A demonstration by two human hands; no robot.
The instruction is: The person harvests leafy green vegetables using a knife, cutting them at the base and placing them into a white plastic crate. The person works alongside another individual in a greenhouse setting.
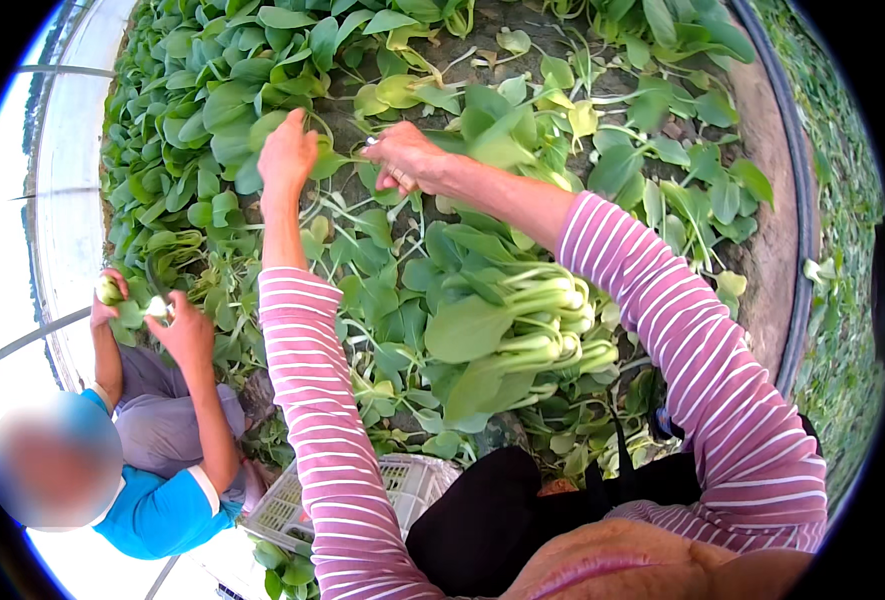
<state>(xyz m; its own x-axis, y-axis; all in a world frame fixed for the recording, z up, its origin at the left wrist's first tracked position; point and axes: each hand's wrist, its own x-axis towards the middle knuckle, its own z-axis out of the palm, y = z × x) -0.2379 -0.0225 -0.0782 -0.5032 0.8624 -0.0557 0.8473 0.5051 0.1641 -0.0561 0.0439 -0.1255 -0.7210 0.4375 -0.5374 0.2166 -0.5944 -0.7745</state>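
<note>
My left hand is up against the leaves of the standing bok choy at the edge of the dense planting. Its fingertips are partly lost among the foliage, so its grip is unclear. To its right, my right hand is curled, with a small pale item at its fingers and a tan band-like item below the knuckles. Whether these are worn or held I cannot tell. A leaf with a thin stem lies between the two hands. Below my right forearm rests a pile of cut bok choy, pale bases pointing right.
At left a co-worker in a blue shirt sits low, holding bok choy in their hands. A plastic crate stands between us. Loose leaves litter the soil. A dark hose runs along the right edge of the bed.
</note>
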